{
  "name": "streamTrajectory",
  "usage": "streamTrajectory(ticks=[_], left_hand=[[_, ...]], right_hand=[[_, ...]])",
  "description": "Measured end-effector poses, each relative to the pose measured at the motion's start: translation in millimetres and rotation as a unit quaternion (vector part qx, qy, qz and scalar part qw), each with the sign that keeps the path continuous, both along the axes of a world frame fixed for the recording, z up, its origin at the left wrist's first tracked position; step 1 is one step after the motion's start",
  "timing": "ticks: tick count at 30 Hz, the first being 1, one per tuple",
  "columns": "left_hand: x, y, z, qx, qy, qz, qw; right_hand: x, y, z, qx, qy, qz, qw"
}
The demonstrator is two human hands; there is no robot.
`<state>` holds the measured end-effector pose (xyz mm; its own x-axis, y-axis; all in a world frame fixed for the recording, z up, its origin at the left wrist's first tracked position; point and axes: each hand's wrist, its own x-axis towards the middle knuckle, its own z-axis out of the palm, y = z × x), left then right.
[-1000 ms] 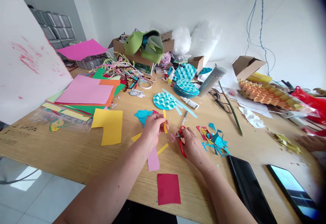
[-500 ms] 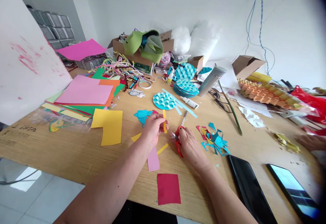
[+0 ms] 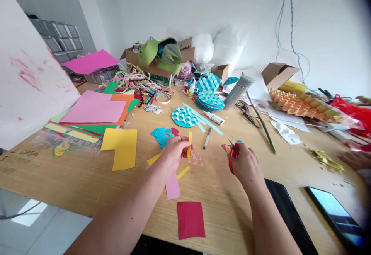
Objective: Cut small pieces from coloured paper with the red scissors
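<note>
Between the fingers of my left hand is a narrow yellow paper strip, held upright. My right hand grips red-handled scissors, their blades pointing away from me above the paper scraps. Tiny pink paper bits lie just right of my left hand. A blue paper fish lies beyond that hand, partly hidden by it. Under and beside my left wrist are a pink paper strip and another yellow strip. A dark red paper square lies near the table edge.
Stacked coloured paper and a cut yellow sheet lie left. A pen, glue tube and scalloped blue disc sit ahead. Two phones, one black, one lit, lie right. Another person's hand rests at far right.
My right hand has moved right with the scissors, away from the yellow strip and over the scraps, uncovering the pen and pink bits. My left hand still holds the strip in about the same place.
</note>
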<state>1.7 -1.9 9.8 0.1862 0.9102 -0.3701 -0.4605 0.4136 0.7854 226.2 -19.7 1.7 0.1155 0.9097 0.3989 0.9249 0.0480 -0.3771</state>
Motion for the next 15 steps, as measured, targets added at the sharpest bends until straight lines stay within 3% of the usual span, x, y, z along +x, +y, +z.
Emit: streamTrajectory(ticks=[3, 6, 8, 11, 15], left_hand=[[4, -3, -2.3, 0.005, 0.024, -0.052, 0.998], [8, -8, -5.7, 0.024, 0.059, -0.088, 0.994], [11, -12, -8.2, 0.051, 0.076, -0.118, 0.989], [14, -16, -10.2, 0.071, 0.096, -0.176, 0.977], [14, -19, -7.8, 0.069, 0.131, -0.21, 0.966]], right_hand=[[-3, -1, 1.3, 0.001, 0.032, -0.015, 0.999], [-21, -4, 4.8, -0.026, 0.118, 0.025, 0.992], [-36, -8, 7.8, -0.083, 0.285, 0.101, 0.95], [-51, -13, 10.4, -0.102, 0.412, 0.17, 0.889], [-53, -16, 8.9, -0.096, 0.488, 0.158, 0.853]])
